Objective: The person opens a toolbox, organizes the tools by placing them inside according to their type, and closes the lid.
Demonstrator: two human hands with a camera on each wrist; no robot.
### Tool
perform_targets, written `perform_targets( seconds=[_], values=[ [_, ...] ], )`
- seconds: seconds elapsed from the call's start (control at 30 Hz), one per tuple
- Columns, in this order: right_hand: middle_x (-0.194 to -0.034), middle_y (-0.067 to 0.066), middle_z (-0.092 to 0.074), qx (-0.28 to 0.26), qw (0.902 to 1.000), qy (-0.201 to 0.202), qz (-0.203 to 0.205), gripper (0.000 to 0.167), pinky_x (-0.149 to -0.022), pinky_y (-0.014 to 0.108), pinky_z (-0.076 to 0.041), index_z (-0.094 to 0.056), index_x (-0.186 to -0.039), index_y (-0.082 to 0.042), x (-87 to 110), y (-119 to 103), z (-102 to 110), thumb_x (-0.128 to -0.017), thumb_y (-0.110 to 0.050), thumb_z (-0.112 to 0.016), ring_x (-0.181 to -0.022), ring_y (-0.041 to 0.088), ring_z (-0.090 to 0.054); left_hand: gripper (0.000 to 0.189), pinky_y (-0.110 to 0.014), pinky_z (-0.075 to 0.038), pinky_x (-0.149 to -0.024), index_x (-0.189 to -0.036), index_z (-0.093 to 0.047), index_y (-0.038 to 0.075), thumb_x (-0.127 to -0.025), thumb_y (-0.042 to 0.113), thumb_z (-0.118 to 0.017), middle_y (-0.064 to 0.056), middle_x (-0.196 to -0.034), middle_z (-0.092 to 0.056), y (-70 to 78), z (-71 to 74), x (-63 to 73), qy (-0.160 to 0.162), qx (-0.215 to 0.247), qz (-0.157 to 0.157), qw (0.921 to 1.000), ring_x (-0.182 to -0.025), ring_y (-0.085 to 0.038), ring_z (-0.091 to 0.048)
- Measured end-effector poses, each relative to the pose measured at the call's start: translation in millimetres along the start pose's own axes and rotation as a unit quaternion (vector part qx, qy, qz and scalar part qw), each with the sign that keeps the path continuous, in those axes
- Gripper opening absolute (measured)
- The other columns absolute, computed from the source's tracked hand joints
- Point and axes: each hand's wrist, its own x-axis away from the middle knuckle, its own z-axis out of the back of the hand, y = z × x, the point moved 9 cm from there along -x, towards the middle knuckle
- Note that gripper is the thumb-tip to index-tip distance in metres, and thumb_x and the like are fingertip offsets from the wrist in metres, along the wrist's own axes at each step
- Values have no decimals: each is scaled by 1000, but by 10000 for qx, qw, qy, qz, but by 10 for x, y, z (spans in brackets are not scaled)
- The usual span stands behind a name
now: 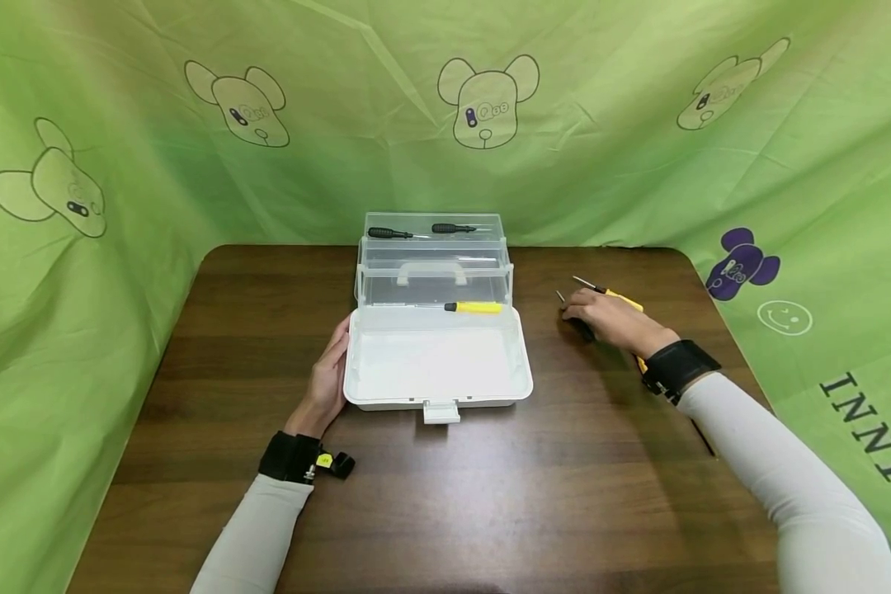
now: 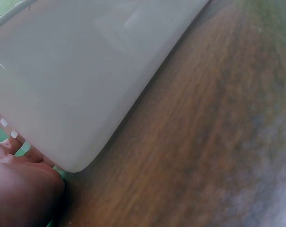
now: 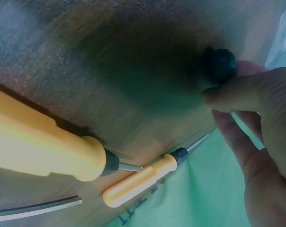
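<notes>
A white toolbox (image 1: 386,403) stands open at the table's centre, its clear trays raised behind. My left hand (image 1: 328,384) rests against the toolbox's left side; in the left wrist view part of this hand (image 2: 24,194) shows beside the box wall. To the right of the box, my right hand (image 1: 612,320) pinches a black-handled screwdriver (image 3: 223,65) low over the tabletop. A yellow-handled screwdriver (image 1: 627,300) lies just beyond that hand. Another yellow screwdriver (image 3: 43,135) is close under the right wrist, mostly hidden in the head view.
Two black-handled screwdrivers, a left one (image 1: 389,233) and a right one (image 1: 453,228), lie in the top tray. A yellow-handled screwdriver (image 1: 478,308) lies in the lower tray. A thin dark rod (image 1: 704,437) lies beside the right forearm. Green cloth (image 1: 341,165) surrounds the table.
</notes>
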Motion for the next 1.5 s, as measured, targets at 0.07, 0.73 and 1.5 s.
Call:
perform_targets(
  seconds=[0.07, 0.73, 1.5],
  values=[
    [-111, 23, -71, 3, 10000, -10, -17, 38, -94, 54, -55, -76, -104, 7, 5, -3, -8, -73, 27, -68, -110, 40, -66, 57, -26, -23, -120, -170, -10, 8, -117, 24, -18, -9, -174, -16, 2, -2, -1, -5, -22, -5, 10000, -159, -20, -13],
    [-97, 11, -68, -72, 9992, -236, -321, 30, -78, 45, -58, -76, -101, 2, 11, -26, -61, -74, 14, -82, -92, 27, -67, 57, -26, -23, -120, -171, -9, 10, -117, 26, -19, -7, -175, -16, 8, -9, 8, -34, -97, -17, 9999, -159, -19, -13],
    [-99, 11, -69, -281, 9974, -280, -609, 26, -77, 46, -58, -76, -105, 2, -63, -169, -107, -81, 12, -80, -91, 28, -69, 58, -29, -20, -123, -171, -9, 10, -117, 28, -21, -6, -176, -14, 6, 2, 9, 18, -94, 25, 10000, -160, -18, -11]
  ],
)
